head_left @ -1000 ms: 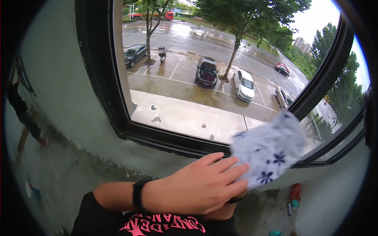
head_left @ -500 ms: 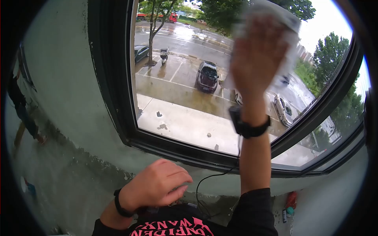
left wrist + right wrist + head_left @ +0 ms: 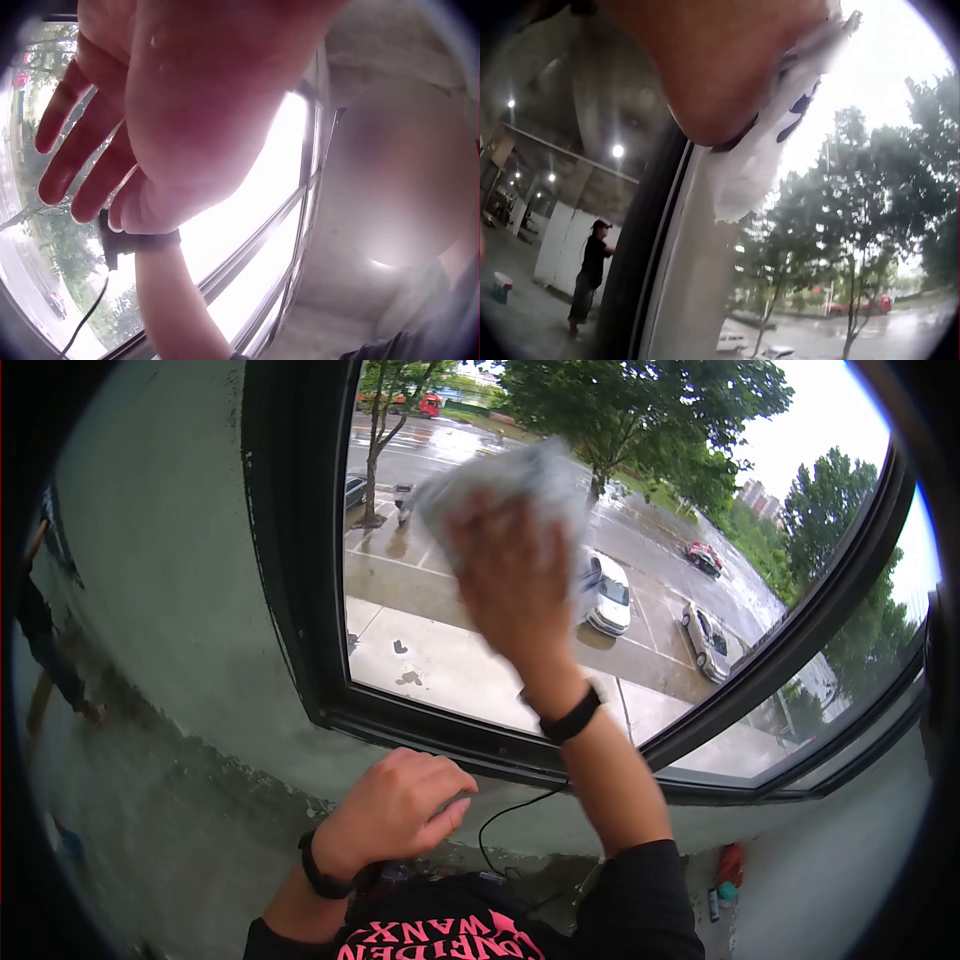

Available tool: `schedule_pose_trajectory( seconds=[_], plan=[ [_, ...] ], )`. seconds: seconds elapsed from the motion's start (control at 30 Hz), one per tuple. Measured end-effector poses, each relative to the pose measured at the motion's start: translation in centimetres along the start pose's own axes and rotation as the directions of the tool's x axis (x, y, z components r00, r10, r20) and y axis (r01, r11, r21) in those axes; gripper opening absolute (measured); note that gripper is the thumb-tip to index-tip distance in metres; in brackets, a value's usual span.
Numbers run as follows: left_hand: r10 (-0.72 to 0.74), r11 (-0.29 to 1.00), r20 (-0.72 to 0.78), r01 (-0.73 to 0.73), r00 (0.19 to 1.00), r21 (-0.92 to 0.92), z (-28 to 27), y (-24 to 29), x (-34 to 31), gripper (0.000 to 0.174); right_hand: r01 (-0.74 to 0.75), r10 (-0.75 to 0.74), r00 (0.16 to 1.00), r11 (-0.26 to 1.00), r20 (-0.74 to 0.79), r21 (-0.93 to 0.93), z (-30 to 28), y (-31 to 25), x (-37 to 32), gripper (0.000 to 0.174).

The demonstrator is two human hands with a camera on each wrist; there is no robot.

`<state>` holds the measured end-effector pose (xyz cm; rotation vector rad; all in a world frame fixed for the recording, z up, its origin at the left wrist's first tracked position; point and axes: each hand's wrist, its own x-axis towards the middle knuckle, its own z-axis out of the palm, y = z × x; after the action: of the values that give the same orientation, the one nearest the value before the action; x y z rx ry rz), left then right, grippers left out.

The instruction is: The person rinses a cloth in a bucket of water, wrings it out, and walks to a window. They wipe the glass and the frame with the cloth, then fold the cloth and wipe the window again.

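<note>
A white cloth with dark blue flower prints (image 3: 525, 465) lies under my right hand (image 3: 515, 590), blurred, in front of the window glass in the head view. The fingers of that hand stretch up across the cloth. In the right wrist view the cloth (image 3: 742, 176) hangs past the heel of the hand, close along the glass. My left hand (image 3: 400, 805) is below the sill in front of my chest, fingers loosely bent and holding nothing. Its palm (image 3: 199, 112) and relaxed fingers show in the left wrist view.
A dark window frame (image 3: 440, 725) borders the glass, with a slanted post (image 3: 770, 650) at right. A black cable (image 3: 490, 825) hangs below the sill. Bottles and a red bag (image 3: 730, 865) stand on the floor at right. Another person (image 3: 592, 270) stands by a wall.
My hands have parted from in front of the sill. The right hand carried the cloth up to the upper right of the window, then swept it left. The left hand dropped back leftward.
</note>
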<state>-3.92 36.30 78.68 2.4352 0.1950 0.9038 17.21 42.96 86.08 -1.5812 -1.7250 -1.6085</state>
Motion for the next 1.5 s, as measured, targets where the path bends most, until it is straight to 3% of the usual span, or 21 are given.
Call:
schedule_pose_trajectory(
  seconds=[0.1,0.17,0.2,0.3,0.43,0.5,0.57,0.6,0.63,0.67,0.7,0.83,0.93,1.03,1.1,1.13,1.23,1.37,1.43,1.5],
  plan=[
    [-0.015,1.0,-0.007,0.015,1.0,0.011,0.2,-0.3,0.5,0.013,-0.103,0.082,0.976,0.99,-0.204,-0.094,-2.2,6.8,7.0,0.051],
    [-0.026,1.0,0.013,0.026,1.0,0.014,0.2,-0.3,0.8,0.013,-0.093,0.063,0.991,0.96,-0.118,-0.265,-5.6,9.7,12.4,0.058],
    [-0.013,1.0,0.012,0.013,1.0,-0.003,0.3,-0.2,0.9,0.013,-0.103,0.071,0.987,0.967,-0.143,-0.231,-6.1,10.8,14.9,0.057],
    [0.006,1.0,-0.029,-0.006,1.0,-0.017,0.3,-0.3,1.0,0.012,-0.107,0.078,0.981,0.981,-0.177,-0.161,-7.4,11.2,20.3,0.056],
    [-0.006,1.0,-0.098,0.006,0.995,-0.004,-0.2,-0.5,0.5,0.01,-0.118,0.089,0.974,0.984,-0.211,-0.133,-6.4,8.4,22.7,0.055],
    [-0.002,1.0,-0.138,0.0,0.99,-0.01,-0.1,-0.9,0.2,0.009,-0.012,-0.011,0.99,0.985,-0.139,-0.169,-5.3,6.3,21.7,0.055],
    [0.005,1.0,-0.175,-0.008,0.985,-0.014,-0.1,-1.2,0.0,0.008,0.082,-0.123,0.979,0.968,-0.162,-0.237,-3.4,3.0,19.1,0.055],
    [-0.011,1.0,-0.162,0.009,0.987,-0.013,-0.1,-1.2,-0.1,0.007,0.156,-0.177,0.96,0.981,-0.215,-0.113,-1.5,1.8,17.6,0.055],
    [-0.027,1.0,-0.147,0.025,0.989,-0.011,-0.3,-1.2,-0.3,0.007,0.161,-0.165,0.979,0.986,-0.121,-0.037,-1.4,-0.2,15.9,0.055],
    [-0.029,1.0,-0.151,0.029,0.988,-0.005,-0.4,-1.2,-0.5,0.007,0.096,-0.086,0.969,0.995,-0.233,0.032,0.3,-2.0,14.2,0.05],
    [-0.037,0.999,-0.155,0.037,0.987,0.001,-0.5,-1.0,-0.7,0.007,0.075,-0.066,0.988,0.995,-0.142,0.061,0.2,-3.3,12.6,0.052],
    [-0.058,0.998,-0.211,0.061,0.976,0.008,-0.6,-1.1,-2.4,0.007,0.109,-0.111,0.993,0.992,0.028,0.068,1.6,-7.7,4.9,0.055],
    [-0.126,0.991,-0.207,0.132,0.97,0.015,-1.0,-1.0,-3.7,0.008,0.179,-0.191,0.979,0.972,0.072,0.152,3.2,-9.8,-0.9,0.053],
    [-0.178,0.982,-0.188,0.187,0.966,0.033,-1.6,-0.9,-4.6,0.008,0.144,-0.203,0.965,0.938,0.164,0.316,3.1,-9.8,-1.5,0.059],
    [-0.172,0.982,-0.2,0.184,0.965,0.041,-1.6,-1.2,-4.7,0.008,0.13,-0.175,0.976,0.945,0.127,0.3,3.8,-9.3,-0.2,0.062],
    [-0.17,0.982,-0.2,0.182,0.965,0.042,-1.7,-1.3,-4.8,0.009,0.127,-0.147,0.985,0.972,0.086,0.2,3.0,-8.6,1.5,0.062],
    [-0.18,0.981,-0.204,0.19,0.962,0.032,-1.9,-1.3,-4.6,0.009,0.019,-0.012,0.999,0.98,-0.037,0.197,0.5,-5.4,8.0,0.062],
    [-0.156,0.986,-0.195,0.166,0.968,0.035,-1.9,-1.6,-4.5,0.008,0.016,-0.018,0.976,1.0,-0.216,-0.011,-0.9,-0.4,16.0,0.057],
    [-0.195,0.979,-0.169,0.202,0.966,0.025,-1.8,-1.9,-4.5,0.009,0.007,-0.009,0.951,1.0,-0.31,-0.008,-1.3,2.3,19.9,0.053],
    [-0.184,0.981,-0.184,0.191,0.966,0.022,-1.6,-2.5,-4.7,0.009,0.005,-0.066,0.933,0.985,-0.353,-0.172,-1.6,5.3,24.0,0.056]
  ],
)
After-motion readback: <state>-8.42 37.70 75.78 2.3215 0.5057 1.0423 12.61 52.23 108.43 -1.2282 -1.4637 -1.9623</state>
